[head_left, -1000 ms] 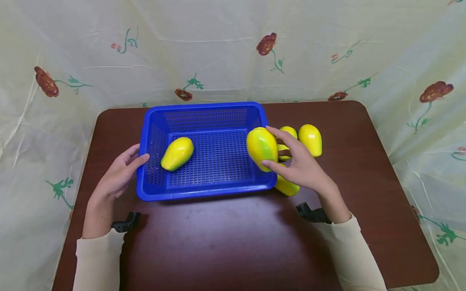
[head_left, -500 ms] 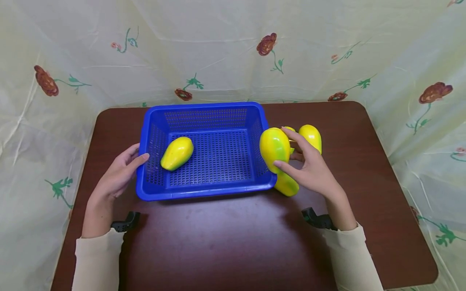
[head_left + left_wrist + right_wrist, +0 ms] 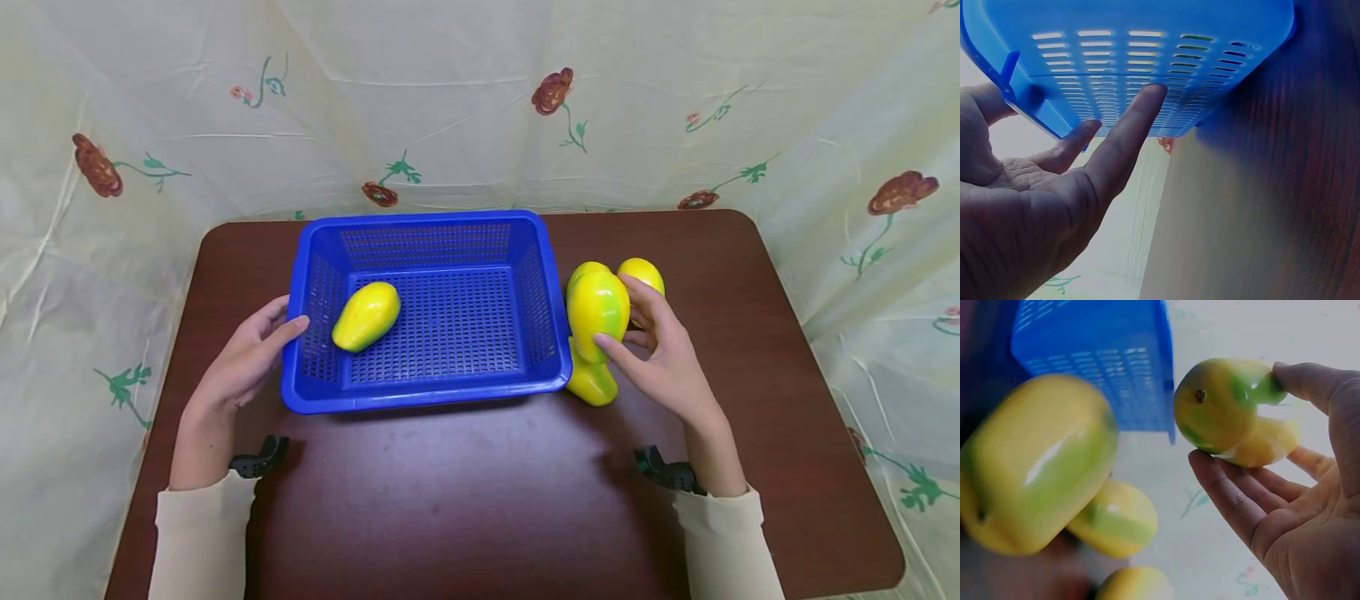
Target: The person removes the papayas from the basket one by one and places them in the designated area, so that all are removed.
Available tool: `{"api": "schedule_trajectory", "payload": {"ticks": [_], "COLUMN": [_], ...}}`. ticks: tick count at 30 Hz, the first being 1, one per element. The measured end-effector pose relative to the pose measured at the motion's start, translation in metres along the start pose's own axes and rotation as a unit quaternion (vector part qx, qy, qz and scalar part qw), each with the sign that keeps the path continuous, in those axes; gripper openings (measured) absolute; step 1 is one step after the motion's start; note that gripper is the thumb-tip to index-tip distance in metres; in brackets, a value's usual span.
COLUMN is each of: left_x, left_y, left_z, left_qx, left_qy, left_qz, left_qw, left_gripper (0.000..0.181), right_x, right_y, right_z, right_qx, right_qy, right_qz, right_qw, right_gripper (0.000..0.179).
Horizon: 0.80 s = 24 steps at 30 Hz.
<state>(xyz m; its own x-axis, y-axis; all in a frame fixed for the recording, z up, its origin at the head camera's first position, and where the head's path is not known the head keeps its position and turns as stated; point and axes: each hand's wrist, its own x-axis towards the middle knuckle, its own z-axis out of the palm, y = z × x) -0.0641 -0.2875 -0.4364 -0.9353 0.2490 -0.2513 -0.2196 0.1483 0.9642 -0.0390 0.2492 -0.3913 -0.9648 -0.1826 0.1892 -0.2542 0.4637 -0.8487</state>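
A blue plastic basket (image 3: 427,400) sits on the table, with one yellow-green mango (image 3: 366,317) lying in its left part. My left hand (image 3: 238,360) holds the basket's left rim, thumb over the edge and fingers against the outer wall; the left wrist view shows fingertips (image 3: 1154,94) at the slotted side. My right hand (image 3: 666,367) grips another mango (image 3: 597,312) between thumb and fingers, held up just right of the basket. In the right wrist view this held mango (image 3: 1229,412) is off the table, its stem end showing.
More mangoes rest right of the basket: one in front (image 3: 594,385), one partly hidden behind the held one (image 3: 587,270), and one farther right (image 3: 642,273). The brown table (image 3: 435,500) ends at a flowered curtain (image 3: 450,108). Black straps circle both wrists.
My right hand has carried its mango rightward, from over the basket's right rim to above the mangoes beside it. My left hand and the basket have stayed put.
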Motion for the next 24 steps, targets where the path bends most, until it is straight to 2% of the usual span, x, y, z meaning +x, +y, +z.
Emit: {"api": "schedule_trajectory", "payload": {"ticks": [9, 18, 24], "left_x": [0.000, 0.001, 0.000], "left_y": [0.000, 0.002, 0.002], "left_z": [0.000, 0.002, 0.002], "left_qx": [0.005, -0.004, -0.003], "left_qy": [0.005, 0.004, 0.007], "left_qz": [-0.005, -0.002, -0.005], "left_qw": [1.0000, 1.0000, 1.0000], "left_gripper": [0.065, 0.064, 0.065], "right_x": [-0.021, -0.039, -0.050], "right_y": [0.020, 0.039, 0.053], "right_z": [-0.012, -0.022, -0.022], "right_qx": [0.016, -0.018, -0.044], "right_qy": [0.034, 0.050, 0.045], "right_qz": [0.034, 0.058, 0.082], "right_qw": [0.9987, 0.9969, 0.9947], "right_gripper": [0.082, 0.081, 0.081]}}
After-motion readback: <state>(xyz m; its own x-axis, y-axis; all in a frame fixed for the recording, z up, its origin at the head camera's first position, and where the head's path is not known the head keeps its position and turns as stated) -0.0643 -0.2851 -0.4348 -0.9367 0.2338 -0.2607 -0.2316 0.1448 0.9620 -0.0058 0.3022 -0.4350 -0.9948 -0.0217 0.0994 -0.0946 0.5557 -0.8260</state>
